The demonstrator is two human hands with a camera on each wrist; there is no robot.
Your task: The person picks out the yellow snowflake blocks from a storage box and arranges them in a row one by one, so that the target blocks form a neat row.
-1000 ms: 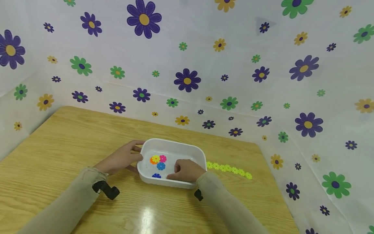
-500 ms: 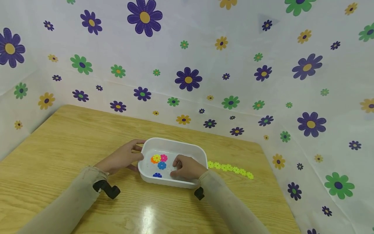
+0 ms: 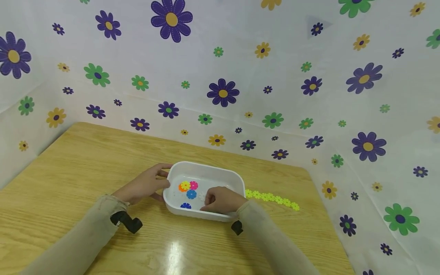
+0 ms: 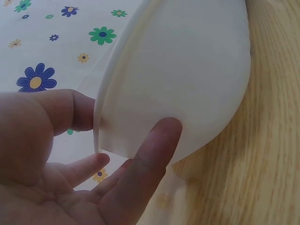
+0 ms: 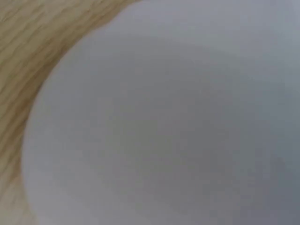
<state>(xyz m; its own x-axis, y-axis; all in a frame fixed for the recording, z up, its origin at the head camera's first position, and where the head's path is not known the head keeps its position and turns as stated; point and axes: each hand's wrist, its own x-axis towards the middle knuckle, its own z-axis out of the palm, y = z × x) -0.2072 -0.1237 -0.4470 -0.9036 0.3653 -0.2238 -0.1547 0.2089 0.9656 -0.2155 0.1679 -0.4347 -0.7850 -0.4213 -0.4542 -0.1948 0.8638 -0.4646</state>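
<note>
My left hand [image 3: 142, 186] holds the left end of a white plastic basin [image 3: 207, 172]. In the left wrist view the thumb [image 4: 159, 140] lies against its outer wall and the index finger curls at the rim. My right hand [image 3: 224, 199] is down inside the basin's right half, fingers bent toward the thumb; I cannot tell whether it pinches anything. A whitish flower-shaped plastic piece [image 3: 201, 196] shows beside its fingertips. Farther left in the basin are yellow [image 3: 185, 185], orange [image 3: 180, 188], pink [image 3: 194, 185], light blue [image 3: 191, 194] and dark blue [image 3: 186, 206] flower pieces.
A row of several yellow-green flower pieces [image 3: 279, 199] runs rightward from the basin on the wooden table [image 3: 120, 152]. White flower-printed cloth [image 3: 192, 57] hangs behind and at both sides. Basin wall [image 5: 150, 117] fills most of the blurred right wrist view.
The right hand's fingers spread slightly apart half a second ago and are now drawn together again, lower in the basin. A whitish piece now shows beside them. The left hand stays on the basin.
</note>
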